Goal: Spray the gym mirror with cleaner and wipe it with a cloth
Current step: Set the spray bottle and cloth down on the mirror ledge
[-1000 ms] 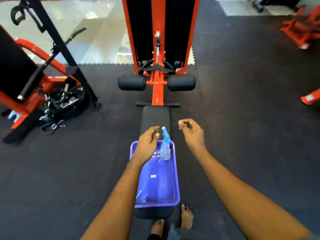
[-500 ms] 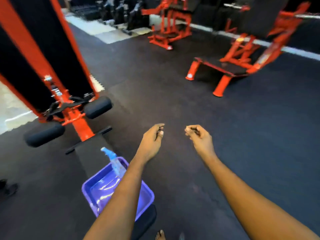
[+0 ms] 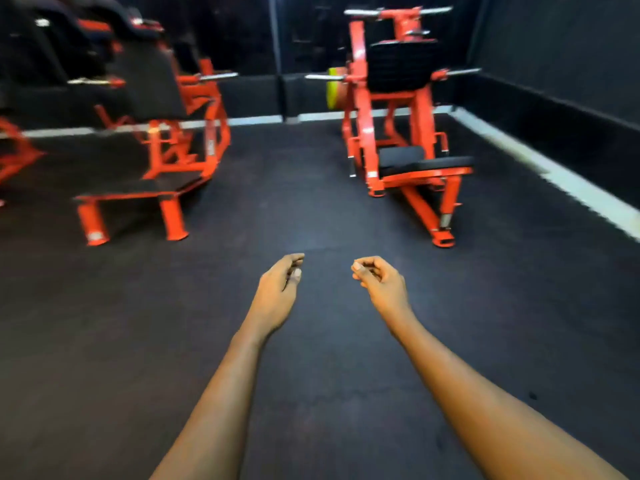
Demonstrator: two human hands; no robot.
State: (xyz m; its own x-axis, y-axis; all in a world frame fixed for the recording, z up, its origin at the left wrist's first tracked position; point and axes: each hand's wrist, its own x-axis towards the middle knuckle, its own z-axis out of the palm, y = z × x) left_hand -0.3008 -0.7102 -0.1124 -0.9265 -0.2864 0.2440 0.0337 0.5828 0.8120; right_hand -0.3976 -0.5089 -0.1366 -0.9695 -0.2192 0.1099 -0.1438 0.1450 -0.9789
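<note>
Both of my bare arms reach forward over the black rubber floor [image 3: 311, 216]. My left hand [image 3: 278, 289] is at centre with its fingers nearly straight and close together, holding nothing. My right hand [image 3: 379, 282] is a little to the right of it, fingers curled in toward the thumb, also empty. The hands are apart and touch nothing. No spray bottle, cloth or tub is in view, and I cannot make out a mirror surface.
An orange weight machine [image 3: 166, 157] with black pads stands at the left. Another orange machine [image 3: 398, 133] with a black seat stands ahead to the right. Dark walls with a white base strip [image 3: 554, 174] close the far side and the right.
My view has swung right, away from the bench with the purple tub and blue spray bottle, which are now out of sight. Both hands keep the same empty pose.
</note>
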